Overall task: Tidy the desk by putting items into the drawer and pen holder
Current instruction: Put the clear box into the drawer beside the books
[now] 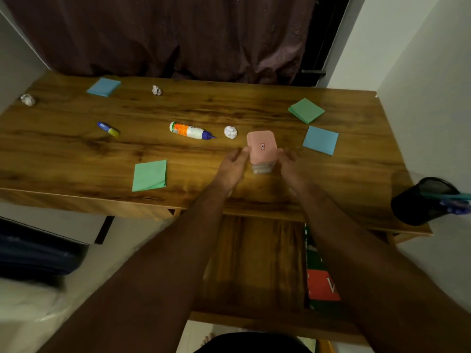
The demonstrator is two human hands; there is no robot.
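Observation:
A pink-lidded box [262, 146] with a clear base stands on the wooden desk [76, 154], right of centre. My left hand [232, 167] holds its left side and my right hand [293, 167] holds its right side, fingers curled against it. Below the desk's front edge the drawer [254, 266] is pulled open, with a red and green box [321, 278] along its right side. A black mesh pen holder [420, 202] with pens in it is at the desk's front right corner. A glue bottle [190, 130] lies on its side left of the pink box.
Sticky-note pads lie around: blue [103, 87] far left, green [306, 110] and blue [320, 140] at right, green [149, 175] near the front. Crumpled paper balls [230, 132] [156, 90] [27, 99] and a small blue-and-yellow tube [108, 129] also lie there. A dark curtain hangs behind.

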